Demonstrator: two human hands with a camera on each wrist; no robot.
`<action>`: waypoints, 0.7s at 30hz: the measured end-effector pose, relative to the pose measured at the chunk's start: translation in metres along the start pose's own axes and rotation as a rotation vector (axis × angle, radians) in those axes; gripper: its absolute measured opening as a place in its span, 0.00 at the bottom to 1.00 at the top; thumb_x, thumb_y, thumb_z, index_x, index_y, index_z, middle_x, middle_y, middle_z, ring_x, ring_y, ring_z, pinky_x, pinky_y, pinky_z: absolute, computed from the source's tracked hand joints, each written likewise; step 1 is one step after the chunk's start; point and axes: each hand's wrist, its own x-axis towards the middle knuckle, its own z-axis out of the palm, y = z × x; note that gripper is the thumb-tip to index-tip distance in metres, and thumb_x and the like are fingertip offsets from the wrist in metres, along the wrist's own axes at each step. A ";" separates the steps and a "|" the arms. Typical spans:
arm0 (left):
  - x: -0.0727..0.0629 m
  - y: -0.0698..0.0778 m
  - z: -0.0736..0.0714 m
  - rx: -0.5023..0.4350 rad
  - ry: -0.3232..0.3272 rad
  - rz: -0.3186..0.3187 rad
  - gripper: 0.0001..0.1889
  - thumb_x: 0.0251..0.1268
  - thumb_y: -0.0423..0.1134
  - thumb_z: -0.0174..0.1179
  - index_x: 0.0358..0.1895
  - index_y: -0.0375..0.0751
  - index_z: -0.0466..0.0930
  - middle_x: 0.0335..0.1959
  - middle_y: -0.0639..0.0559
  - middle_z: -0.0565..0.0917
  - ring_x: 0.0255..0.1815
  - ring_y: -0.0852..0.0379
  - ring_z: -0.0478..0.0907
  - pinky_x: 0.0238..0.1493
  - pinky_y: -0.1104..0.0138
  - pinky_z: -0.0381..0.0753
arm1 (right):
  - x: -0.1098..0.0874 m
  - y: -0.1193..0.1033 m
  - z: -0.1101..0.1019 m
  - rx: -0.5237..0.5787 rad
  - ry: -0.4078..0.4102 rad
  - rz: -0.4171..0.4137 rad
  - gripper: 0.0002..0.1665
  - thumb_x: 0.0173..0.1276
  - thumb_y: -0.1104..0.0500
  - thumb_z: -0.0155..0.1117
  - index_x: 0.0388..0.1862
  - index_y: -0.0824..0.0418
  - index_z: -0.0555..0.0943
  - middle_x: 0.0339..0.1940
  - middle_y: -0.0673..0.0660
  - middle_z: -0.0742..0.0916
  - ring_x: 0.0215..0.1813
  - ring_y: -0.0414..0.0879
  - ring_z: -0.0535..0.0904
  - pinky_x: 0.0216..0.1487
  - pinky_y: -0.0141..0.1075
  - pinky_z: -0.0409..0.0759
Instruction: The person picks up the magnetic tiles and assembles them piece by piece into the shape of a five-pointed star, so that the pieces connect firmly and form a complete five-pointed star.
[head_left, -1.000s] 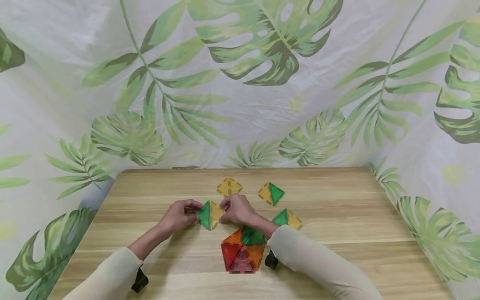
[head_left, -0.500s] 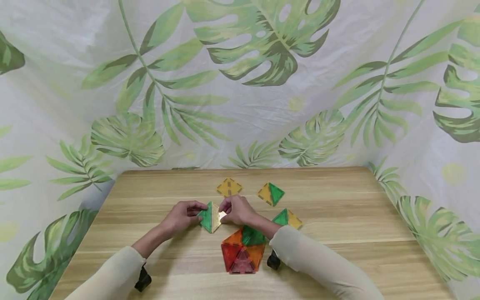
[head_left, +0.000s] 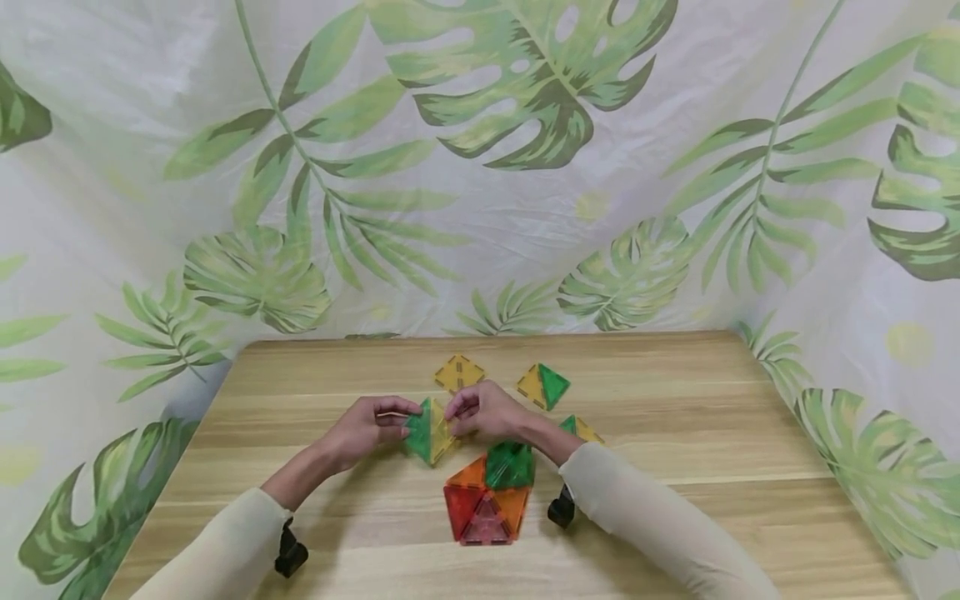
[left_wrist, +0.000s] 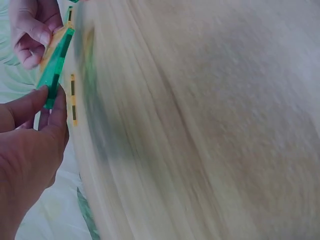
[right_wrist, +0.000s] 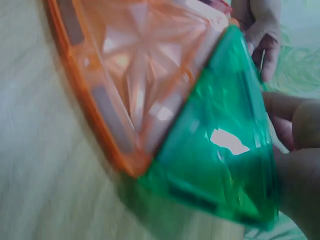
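Between my hands is a pair of see-through triangular magnetic tiles, joined along one edge. My left hand (head_left: 363,433) pinches the green triangle (head_left: 417,435) between thumb and fingers. The yellow triangle (head_left: 438,435) is pinched in my right hand (head_left: 489,414). In the left wrist view the green tile (left_wrist: 54,72) stands at an angle to the yellow one, above the table. Below my right wrist sits a shape of joined tiles, with red (head_left: 462,506), orange (head_left: 512,507) and pink (head_left: 486,527) pieces and a green tile (head_left: 512,465) at its upper right.
A yellow tile pair (head_left: 459,372) lies flat behind my hands. To its right is a yellow and green pair (head_left: 552,387). Another green and yellow pair (head_left: 587,430) is partly covered by my right forearm. A leaf-print cloth (head_left: 480,208) hangs behind the wooden table (head_left: 675,400).
The held pair has bent along its seam and shifted slightly right, with both hands still gripping it. My right forearm has moved right, showing more of the joined shape's green tile.
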 end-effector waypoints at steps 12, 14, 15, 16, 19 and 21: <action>0.003 0.012 0.011 -0.146 -0.094 0.048 0.19 0.68 0.23 0.66 0.61 0.25 0.79 0.63 0.38 0.80 0.62 0.49 0.82 0.58 0.62 0.86 | -0.013 -0.001 -0.027 0.141 -0.102 0.002 0.12 0.67 0.74 0.73 0.48 0.69 0.86 0.44 0.56 0.91 0.48 0.45 0.87 0.55 0.38 0.87; 0.004 0.012 0.015 -0.175 -0.104 0.058 0.18 0.67 0.21 0.66 0.59 0.24 0.78 0.60 0.40 0.80 0.59 0.51 0.83 0.58 0.62 0.87 | -0.015 -0.002 -0.030 0.164 -0.122 0.003 0.12 0.66 0.75 0.72 0.48 0.69 0.86 0.44 0.56 0.91 0.48 0.46 0.87 0.55 0.38 0.87; 0.004 0.012 0.018 -0.187 -0.110 0.061 0.17 0.66 0.21 0.65 0.58 0.24 0.78 0.58 0.40 0.80 0.57 0.52 0.83 0.57 0.62 0.87 | -0.015 -0.002 -0.031 0.174 -0.133 0.003 0.12 0.66 0.76 0.71 0.47 0.69 0.85 0.44 0.55 0.90 0.47 0.46 0.87 0.55 0.38 0.87; 0.004 0.012 0.020 -0.199 -0.115 0.061 0.16 0.66 0.20 0.65 0.56 0.24 0.78 0.57 0.41 0.79 0.55 0.53 0.83 0.56 0.62 0.87 | -0.015 -0.001 -0.032 0.181 -0.143 0.003 0.12 0.66 0.77 0.71 0.47 0.70 0.85 0.43 0.55 0.90 0.47 0.45 0.87 0.54 0.37 0.87; 0.004 0.011 0.027 -0.221 -0.133 0.061 0.14 0.65 0.18 0.64 0.53 0.23 0.76 0.52 0.42 0.78 0.52 0.54 0.84 0.54 0.62 0.88 | -0.017 0.000 -0.035 0.198 -0.176 0.008 0.11 0.65 0.79 0.70 0.45 0.70 0.84 0.40 0.55 0.89 0.44 0.44 0.86 0.51 0.37 0.87; 0.004 0.012 0.032 -0.226 -0.140 0.057 0.14 0.65 0.17 0.64 0.51 0.24 0.76 0.51 0.43 0.78 0.50 0.54 0.84 0.52 0.63 0.88 | -0.018 0.002 -0.037 0.195 -0.197 0.021 0.11 0.65 0.79 0.70 0.43 0.69 0.84 0.39 0.55 0.89 0.42 0.44 0.86 0.50 0.40 0.88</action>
